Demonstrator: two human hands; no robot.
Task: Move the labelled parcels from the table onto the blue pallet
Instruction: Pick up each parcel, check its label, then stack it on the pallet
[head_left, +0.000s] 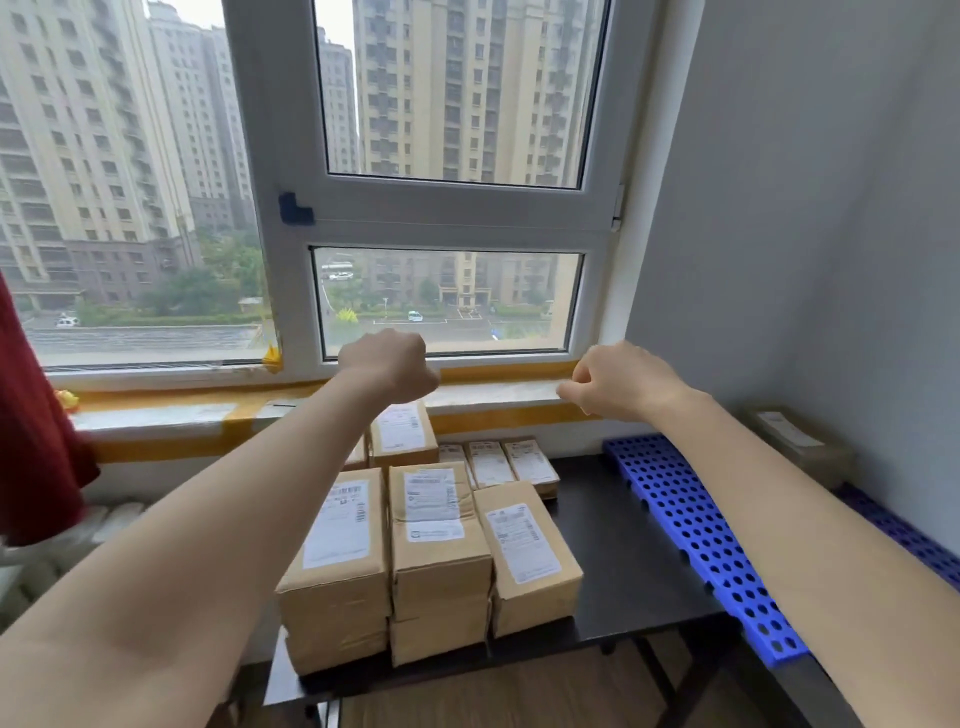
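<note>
Several brown cardboard parcels (436, 525) with white labels stand stacked on a black table (618, 561), left of centre. A blue perforated pallet (691, 525) lies along the table's right side. One labelled parcel (795, 441) sits at the pallet's far end by the wall. My left hand (389, 364) hovers in a fist above the rear parcels, level with the window sill. My right hand (618, 384) is held up over the far end of the pallet, fingers curled loosely with nothing in them. Both arms are stretched forward.
A window (447, 208) with a taped sill (493, 389) fills the wall behind the table. A grey wall (831, 234) borders the pallet on the right. A red curtain (31, 431) hangs at the left. Wood floor (467, 696) shows below the table.
</note>
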